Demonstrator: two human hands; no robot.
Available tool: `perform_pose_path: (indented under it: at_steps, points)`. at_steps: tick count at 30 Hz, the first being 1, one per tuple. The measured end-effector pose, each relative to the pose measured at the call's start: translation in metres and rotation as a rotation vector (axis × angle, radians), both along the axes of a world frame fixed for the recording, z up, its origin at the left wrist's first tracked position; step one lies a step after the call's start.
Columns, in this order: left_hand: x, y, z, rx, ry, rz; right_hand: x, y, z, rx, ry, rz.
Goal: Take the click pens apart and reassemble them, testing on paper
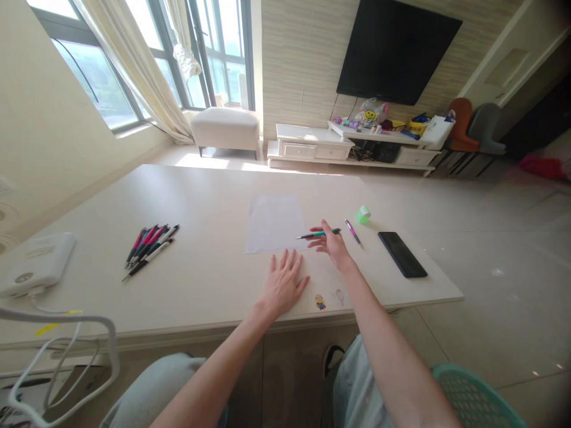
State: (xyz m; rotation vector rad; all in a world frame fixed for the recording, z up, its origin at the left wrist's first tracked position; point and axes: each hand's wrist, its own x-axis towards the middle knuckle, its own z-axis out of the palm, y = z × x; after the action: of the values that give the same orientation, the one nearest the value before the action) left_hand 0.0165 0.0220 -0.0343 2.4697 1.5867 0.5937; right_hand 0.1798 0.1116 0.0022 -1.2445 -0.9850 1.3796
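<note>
As flat L hand point(283, 284) rests on table point(200, 202), R hand point(332, 245) grips teal pen point(312, 235).

Cream table point(200, 196), sheet of paper point(274, 223), pile of pens point(149, 249), pink pen point(353, 232), black smartphone point(402, 254)

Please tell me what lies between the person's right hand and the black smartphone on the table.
In the head view, a pink pen lies on the tabletop between the right hand and the black smartphone.
</note>
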Motion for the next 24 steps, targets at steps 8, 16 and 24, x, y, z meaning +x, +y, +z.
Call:
perform_pose_path:
  at_steps: [8, 16, 24]
  points:
    - [0.002, -0.002, -0.001, 0.018, -0.019, 0.029, -0.013, 0.010, -0.009, 0.093, -0.046, -0.008]
    - [0.002, -0.002, -0.003, 0.014, -0.027, 0.039, -0.024, 0.005, -0.028, 0.174, -0.210, 0.021]
    - [0.002, -0.002, -0.005, 0.012, -0.024, 0.044, -0.027, 0.002, -0.040, 0.363, -0.600, -0.165]
